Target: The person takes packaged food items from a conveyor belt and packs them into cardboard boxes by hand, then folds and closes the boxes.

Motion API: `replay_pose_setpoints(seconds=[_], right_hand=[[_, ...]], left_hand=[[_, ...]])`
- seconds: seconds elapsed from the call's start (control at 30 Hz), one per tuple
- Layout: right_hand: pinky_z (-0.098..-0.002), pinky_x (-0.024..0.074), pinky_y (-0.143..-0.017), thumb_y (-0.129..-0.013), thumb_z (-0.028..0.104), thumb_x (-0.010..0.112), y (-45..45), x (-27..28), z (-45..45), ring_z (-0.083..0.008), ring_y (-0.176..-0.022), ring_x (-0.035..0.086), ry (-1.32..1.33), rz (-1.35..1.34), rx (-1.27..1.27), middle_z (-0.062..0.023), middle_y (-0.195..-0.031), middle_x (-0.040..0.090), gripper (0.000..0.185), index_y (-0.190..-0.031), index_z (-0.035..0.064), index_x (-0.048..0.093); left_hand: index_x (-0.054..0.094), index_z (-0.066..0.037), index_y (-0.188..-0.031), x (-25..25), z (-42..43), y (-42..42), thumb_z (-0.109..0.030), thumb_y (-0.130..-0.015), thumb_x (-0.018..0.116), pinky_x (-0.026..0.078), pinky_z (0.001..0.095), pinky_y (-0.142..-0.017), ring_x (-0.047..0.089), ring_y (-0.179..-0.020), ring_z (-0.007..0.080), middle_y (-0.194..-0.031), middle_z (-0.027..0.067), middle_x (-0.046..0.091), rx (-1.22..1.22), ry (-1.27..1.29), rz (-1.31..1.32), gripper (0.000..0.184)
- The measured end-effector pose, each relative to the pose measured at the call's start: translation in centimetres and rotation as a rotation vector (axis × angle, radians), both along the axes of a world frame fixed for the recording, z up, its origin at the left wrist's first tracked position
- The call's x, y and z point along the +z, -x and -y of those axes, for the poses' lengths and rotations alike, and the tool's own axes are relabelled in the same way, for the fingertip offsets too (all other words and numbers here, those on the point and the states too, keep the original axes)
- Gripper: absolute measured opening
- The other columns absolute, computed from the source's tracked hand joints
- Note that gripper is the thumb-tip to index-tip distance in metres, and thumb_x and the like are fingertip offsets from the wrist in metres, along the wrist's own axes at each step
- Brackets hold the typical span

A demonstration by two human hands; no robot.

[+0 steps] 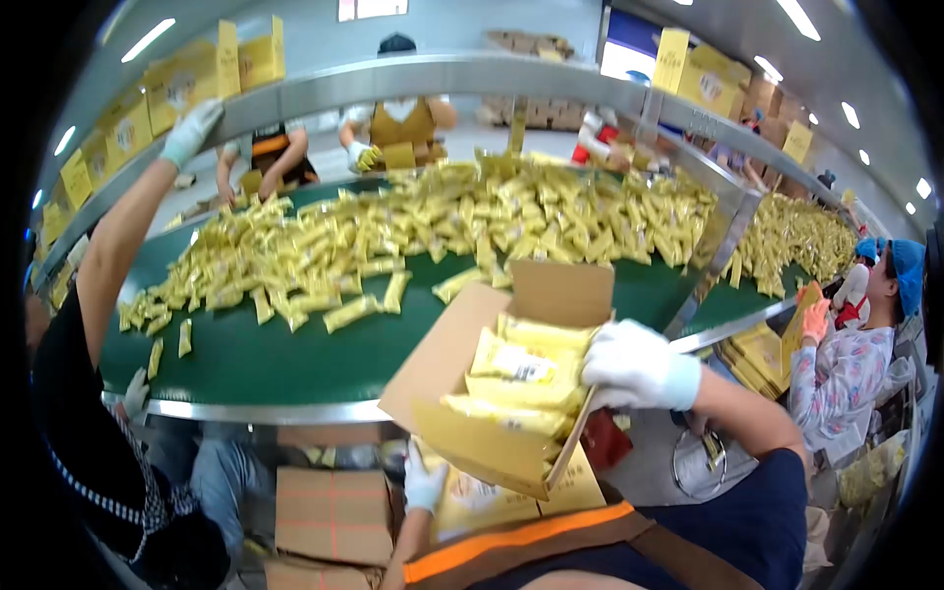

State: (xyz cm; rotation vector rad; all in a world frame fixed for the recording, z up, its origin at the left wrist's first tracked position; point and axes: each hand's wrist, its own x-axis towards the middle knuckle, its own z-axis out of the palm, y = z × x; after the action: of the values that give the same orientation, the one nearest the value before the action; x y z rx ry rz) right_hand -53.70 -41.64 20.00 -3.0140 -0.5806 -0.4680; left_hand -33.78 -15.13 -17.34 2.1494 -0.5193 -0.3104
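An open cardboard carton (433,369), brown inside, tilts in front of me at the near edge of the conveyor. Several yellow wrapped packets (521,369) lie stacked in it. My right hand (634,366), in a white glove, grips the carton's right side, its fingers over the edge by the packets. Lower down, my left hand (425,482), also gloved in white, is at the carton's lower left corner with its fingertips partly hidden behind it. Just beside that hand, a yellow printed carton (472,501) lies below the open one.
Yellow packets (433,216) are heaped along the green conveyor belt (246,359). A metal rail (393,81) arches above, with yellow cartons (182,79) on top. A co-worker's arm (123,226) reaches up at left; another person (846,364) stands at right. Brown boxes (334,516) sit below.
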Motion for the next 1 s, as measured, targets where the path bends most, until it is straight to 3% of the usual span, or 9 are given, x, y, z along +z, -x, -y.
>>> replay_pose_setpoints(seconds=[0.33, 0.37, 0.4, 0.43, 0.63, 0.73, 0.8, 0.87, 1.0], right_hand=[[-0.0333, 0.0491, -0.074, -0.089, 0.035, 0.067, -14.9, 27.9, 7.4, -0.018, -0.081, 0.062, 0.144, 0.506, -0.446, -0.0099, -0.087, 0.064, 0.035, -0.1, 0.0022, 0.063], [-0.0317, 0.0508, -0.075, -0.091, 0.019, 0.064, -17.5, 28.9, 7.6, -0.0142, -0.09, 0.063, 0.058, 0.568, -0.5, -0.008, -0.104, 0.067, 0.028, -0.113, 0.0009, 0.062], [-0.0391, 0.0496, -0.085, -0.085, 0.027, 0.068, -19.2, 30.2, 5.7, -0.0303, -0.096, 0.066, 0.013, 0.619, -0.614, -0.0223, -0.102, 0.069, 0.036, -0.107, 0.0001, 0.065], [-0.0396, 0.0494, -0.088, -0.085, 0.028, 0.068, -22.1, 31.6, 7.7, -0.0326, -0.099, 0.065, 0.058, 0.689, -0.589, -0.0226, -0.104, 0.069, 0.038, -0.11, -0.0003, 0.064], [-0.0415, 0.0489, -0.091, -0.084, 0.034, 0.068, -34.6, 31.1, 13.4, -0.0373, -0.105, 0.063, 0.11, 0.746, -0.673, -0.0186, -0.111, 0.068, 0.038, -0.109, 0.0058, 0.068], [-0.0382, 0.047, -0.098, -0.081, 0.04, 0.071, -35.3, 30.6, 13.7, -0.0309, -0.112, 0.063, 0.553, 0.453, -0.51, -0.0203, -0.117, 0.067, 0.044, -0.113, 0.0111, 0.071], [-0.0425, 0.0496, -0.093, -0.084, 0.046, 0.068, -39.6, 31.9, 18.3, -0.0346, -0.104, 0.065, 0.355, 0.654, -0.539, -0.0218, -0.112, 0.068, 0.051, -0.113, 0.0047, 0.069], [-0.0468, 0.0523, -0.087, -0.087, 0.052, 0.065, -43.0, 32.6, 22.0, -0.0384, -0.097, 0.068, 0.115, 0.818, -0.556, -0.0234, -0.106, 0.07, 0.06, -0.113, -0.0018, 0.068], [-0.0461, 0.0509, -0.09, -0.081, 0.043, 0.068, -42.2, 30.1, 21.0, -0.0369, -0.101, 0.067, 0.468, 0.947, -0.333, -0.027, -0.108, 0.068, 0.058, -0.116, -0.004, 0.065]], left_hand=[[0.014, -0.001, -0.155, -1.8, -1.2, -0.4, -0.025, -0.083, 0.073, 0.05, 0.0358, -0.09, 0.066, -0.104, 0.0303, -0.119, 0.0229, 0.065, -0.031, 0.292, -0.296, 0.096], [0.013, 0.0, -0.155, -5.1, -1.0, -0.8, -0.022, -0.084, 0.071, 0.049, 0.0365, -0.092, 0.065, -0.107, 0.0298, -0.123, 0.0231, 0.063, -0.055, 0.36, -0.262, 0.094], [0.013, 0.0, -0.155, -6.2, -1.0, -0.7, -0.021, -0.084, 0.07, 0.048, 0.0369, -0.093, 0.064, -0.108, 0.0306, -0.124, 0.0234, 0.062, -0.021, 0.368, -0.262, 0.093], [0.013, 0.0, -0.155, -6.9, -1.0, -0.5, -0.02, -0.085, 0.07, 0.048, 0.0373, -0.093, 0.064, -0.109, 0.0313, -0.125, 0.0237, 0.061, 0.014, 0.375, -0.263, 0.092], [0.016, -0.014, -0.157, -9.5, -1.4, -0.3, -0.041, -0.09, 0.068, 0.036, 0.0449, -0.111, 0.036, -0.138, 0.0407, -0.16, 0.0187, 0.022, -0.055, 0.36, -0.425, 0.089], [0.017, -0.002, -0.154, -6.7, -0.5, -0.5, -0.023, -0.088, 0.066, 0.047, 0.0381, -0.095, 0.062, -0.112, 0.0343, -0.129, 0.0231, 0.059, -0.031, 0.419, -0.268, 0.085], [0.022, -0.002, -0.152, 1.9, -0.5, -1.1, -0.024, -0.09, 0.064, 0.047, 0.0379, -0.096, 0.062, -0.112, 0.0348, -0.128, 0.0242, 0.059, -0.057, 0.12, -0.293, 0.078], [0.026, -0.002, -0.151, -2.4, -0.1, 0.1, -0.025, -0.092, 0.063, 0.047, 0.0388, -0.097, 0.062, -0.112, 0.0376, -0.124, 0.0271, 0.06, 0.025, 0.295, -0.408, 0.073], [0.024, -0.004, -0.152, -4.8, 0.3, 1.2, -0.034, -0.092, 0.061, 0.045, 0.043, -0.098, 0.06, -0.112, 0.0438, -0.121, 0.0303, 0.061, 0.048, 0.253, -0.27, 0.076]])
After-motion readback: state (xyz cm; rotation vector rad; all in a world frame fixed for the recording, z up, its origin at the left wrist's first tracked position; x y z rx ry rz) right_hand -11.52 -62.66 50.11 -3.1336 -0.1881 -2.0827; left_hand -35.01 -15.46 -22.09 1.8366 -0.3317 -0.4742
